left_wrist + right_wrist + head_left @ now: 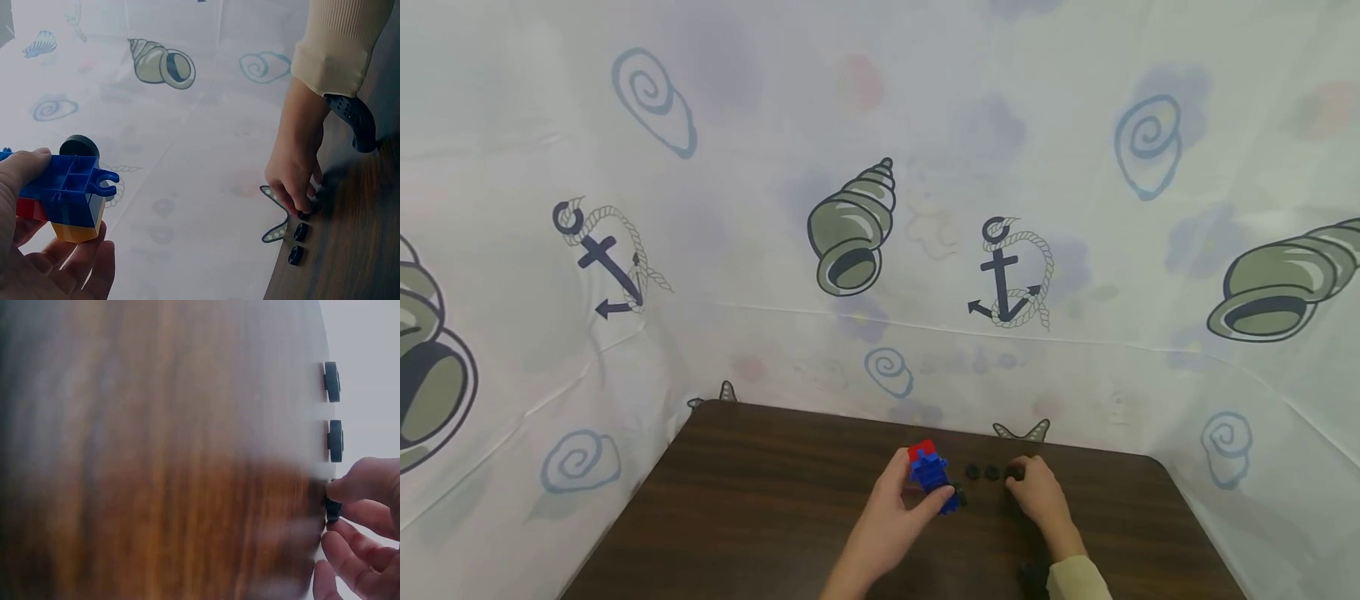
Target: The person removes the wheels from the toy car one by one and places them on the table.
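My left hand [886,527] grips a toy vehicle of building blocks [929,469], raised over the table. In the left wrist view its blue ribbed base [67,172] faces the camera, with red and yellow blocks beneath and a black wheel [80,145] on its far side. A blue hook-shaped coupling sticks out at one end. At the table's far side, my right hand [1042,493] pinches a small black wheel [334,510] between thumb and fingers. Two more black wheels [332,382] [335,441] stand in a row beside it.
Dark wood-grain table [760,500] ends just behind the row of wheels. A pale sheet [745,250] printed with shells and anchors hangs behind and at both sides. A black curved strap-like piece [356,122] sits by the right sleeve [334,50].
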Demonstrator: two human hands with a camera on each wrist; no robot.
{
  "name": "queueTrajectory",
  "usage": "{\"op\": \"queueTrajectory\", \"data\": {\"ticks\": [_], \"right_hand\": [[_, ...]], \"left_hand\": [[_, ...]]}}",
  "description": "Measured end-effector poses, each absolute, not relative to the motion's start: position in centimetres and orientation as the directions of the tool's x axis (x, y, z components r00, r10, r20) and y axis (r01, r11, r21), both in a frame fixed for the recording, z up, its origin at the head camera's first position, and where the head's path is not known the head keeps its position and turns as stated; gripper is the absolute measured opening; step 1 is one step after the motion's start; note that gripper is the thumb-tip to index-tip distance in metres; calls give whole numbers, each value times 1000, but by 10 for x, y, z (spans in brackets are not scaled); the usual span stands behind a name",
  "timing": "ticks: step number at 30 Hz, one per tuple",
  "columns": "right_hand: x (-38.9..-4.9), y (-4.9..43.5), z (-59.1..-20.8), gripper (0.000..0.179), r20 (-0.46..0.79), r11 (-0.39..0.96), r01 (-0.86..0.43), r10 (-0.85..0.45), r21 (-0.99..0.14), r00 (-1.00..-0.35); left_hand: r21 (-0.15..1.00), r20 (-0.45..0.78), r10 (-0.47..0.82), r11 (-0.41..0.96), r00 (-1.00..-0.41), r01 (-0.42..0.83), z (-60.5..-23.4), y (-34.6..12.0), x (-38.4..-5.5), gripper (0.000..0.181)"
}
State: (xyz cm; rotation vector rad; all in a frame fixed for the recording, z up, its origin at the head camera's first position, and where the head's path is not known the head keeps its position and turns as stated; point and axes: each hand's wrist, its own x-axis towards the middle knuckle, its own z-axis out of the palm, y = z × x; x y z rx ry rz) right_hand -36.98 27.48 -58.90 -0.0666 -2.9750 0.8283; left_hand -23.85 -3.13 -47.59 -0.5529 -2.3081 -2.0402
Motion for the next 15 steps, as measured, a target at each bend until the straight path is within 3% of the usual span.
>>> {"op": "queueTrajectory", "data": {"ticks": [9, 15], "right_hand": [[-371, 275, -586, 44, 47, 839, 2, 33, -545, -998], [-366, 273, -581, 70, 3, 809, 48, 61, -586, -998]], "left_hand": [[957, 239, 253, 103, -937, 272, -477, -31, -239, 42], [964, 217, 248, 98, -944, 247, -479, -31, -239, 49]]}}
